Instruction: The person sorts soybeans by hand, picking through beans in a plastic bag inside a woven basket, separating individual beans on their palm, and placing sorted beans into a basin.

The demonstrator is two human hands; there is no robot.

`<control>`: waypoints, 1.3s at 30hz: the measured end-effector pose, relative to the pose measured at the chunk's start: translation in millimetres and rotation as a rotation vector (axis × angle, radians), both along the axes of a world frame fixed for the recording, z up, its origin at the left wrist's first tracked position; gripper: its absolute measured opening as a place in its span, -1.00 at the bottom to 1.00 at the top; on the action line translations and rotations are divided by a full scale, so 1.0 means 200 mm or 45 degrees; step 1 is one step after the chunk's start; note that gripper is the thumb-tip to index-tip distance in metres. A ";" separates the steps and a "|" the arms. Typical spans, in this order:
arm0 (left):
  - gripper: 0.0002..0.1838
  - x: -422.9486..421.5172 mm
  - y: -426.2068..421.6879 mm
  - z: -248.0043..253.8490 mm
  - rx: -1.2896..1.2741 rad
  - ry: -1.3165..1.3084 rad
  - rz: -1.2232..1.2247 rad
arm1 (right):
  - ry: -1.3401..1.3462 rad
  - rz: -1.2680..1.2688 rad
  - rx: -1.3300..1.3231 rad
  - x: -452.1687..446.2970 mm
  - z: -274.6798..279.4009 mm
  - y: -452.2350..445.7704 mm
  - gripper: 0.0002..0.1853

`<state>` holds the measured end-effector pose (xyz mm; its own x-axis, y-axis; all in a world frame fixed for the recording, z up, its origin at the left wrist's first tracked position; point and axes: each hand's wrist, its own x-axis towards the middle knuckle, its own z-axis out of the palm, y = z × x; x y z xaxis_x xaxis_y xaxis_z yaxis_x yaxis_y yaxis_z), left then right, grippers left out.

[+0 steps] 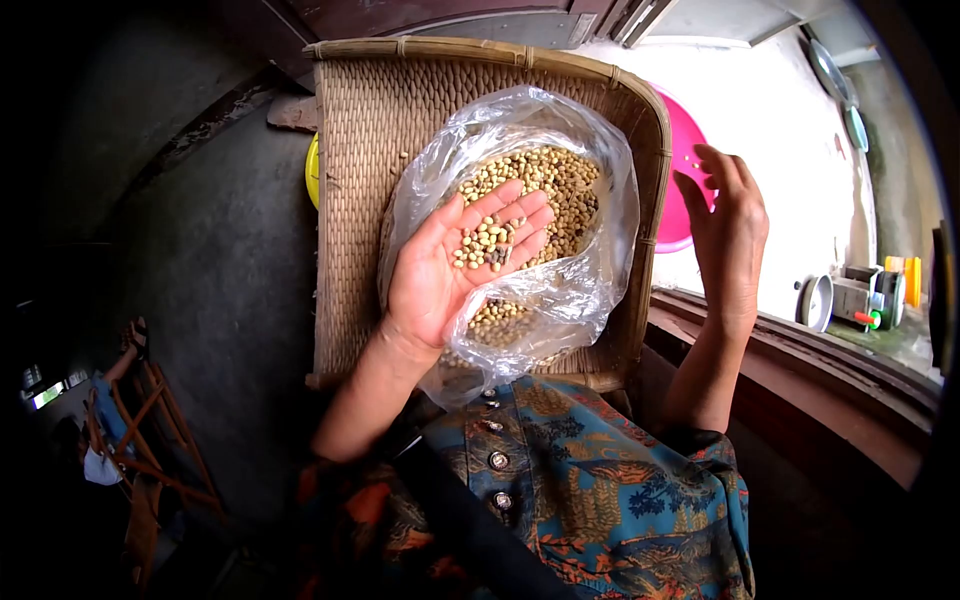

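A clear plastic bag lies open on a woven bamboo tray, with many yellowish and brown beans inside it. Over the bag, my left hand is palm up, fingers spread, with a small heap of beans resting on the palm and fingers, some of them dark. My right hand is raised past the tray's right edge, above a pink basin. Its thumb and fingers are bent but apart, with nothing visible between them. Small beans lie in the basin near the fingertips.
Part of a yellow round object shows at the tray's left side. A wooden sill runs along the right, with a metal bowl beyond it. At lower left are a wooden chair frame and another person's foot.
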<state>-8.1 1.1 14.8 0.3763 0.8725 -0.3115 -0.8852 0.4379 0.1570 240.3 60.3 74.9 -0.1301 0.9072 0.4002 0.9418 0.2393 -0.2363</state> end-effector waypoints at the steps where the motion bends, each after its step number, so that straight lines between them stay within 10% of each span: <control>1: -0.38 0.01 0.00 0.00 0.008 -0.004 -0.012 | 0.132 0.071 -0.089 -0.03 0.00 -0.01 -0.71; 5: -0.37 -0.03 -0.01 0.00 0.072 0.142 -0.154 | 0.354 0.921 -0.246 -0.27 0.00 -0.07 -0.66; 10: -0.54 -0.05 -0.04 -0.06 -0.079 0.020 -0.133 | 0.152 1.165 -0.296 -0.40 -0.04 -0.02 -0.78; 28: -0.59 -0.01 -0.04 -0.17 -0.107 -0.156 -0.010 | -0.270 1.173 -0.381 -0.51 -0.08 0.01 -0.83; 35: -0.59 -0.02 -0.02 -0.08 -0.087 0.094 -0.014 | 0.593 1.038 -1.052 -0.45 -0.01 0.09 -0.86; 39: -0.60 -0.02 -0.01 -0.05 0.046 0.011 -0.057 | 1.632 0.854 -1.625 -0.42 -0.05 0.08 -0.92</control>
<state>-12.7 -1.4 4.1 0.4126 0.8658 -0.2832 -0.8635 0.4707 0.1809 156.7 77.2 64.7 -0.7406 0.6304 -0.2326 -0.0674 -0.4141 -0.9077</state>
